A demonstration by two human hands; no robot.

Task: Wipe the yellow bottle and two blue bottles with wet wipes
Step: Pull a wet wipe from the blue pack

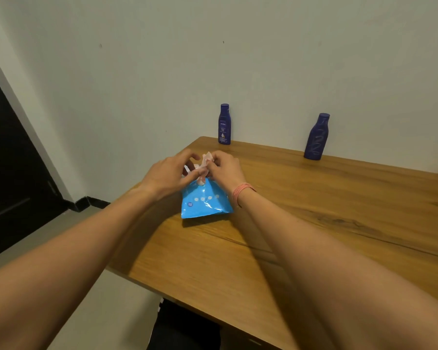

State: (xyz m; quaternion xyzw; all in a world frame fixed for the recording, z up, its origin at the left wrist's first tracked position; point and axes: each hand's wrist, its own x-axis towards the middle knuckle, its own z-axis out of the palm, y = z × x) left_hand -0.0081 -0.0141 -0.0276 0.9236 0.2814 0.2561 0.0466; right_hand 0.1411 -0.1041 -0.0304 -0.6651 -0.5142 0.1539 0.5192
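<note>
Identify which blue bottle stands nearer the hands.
The slimmer blue bottle at the table's far left corner; the wider blue bottle stands farther right.

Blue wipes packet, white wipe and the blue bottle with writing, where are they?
Blue plastic wipes packet [205,204], head view, front face.
White wet wipe [204,161], head view, pulled-up part.
Dark blue labelled bottle [224,125], head view, label.

The wipes pack [205,200] lies on the desk [314,223] near its left edge, both hands meeting at its far end. Behind it, by the wall, stands one bottle [224,124]; a second bottle [317,136] stands well to its right along the desk's back edge.
</note>
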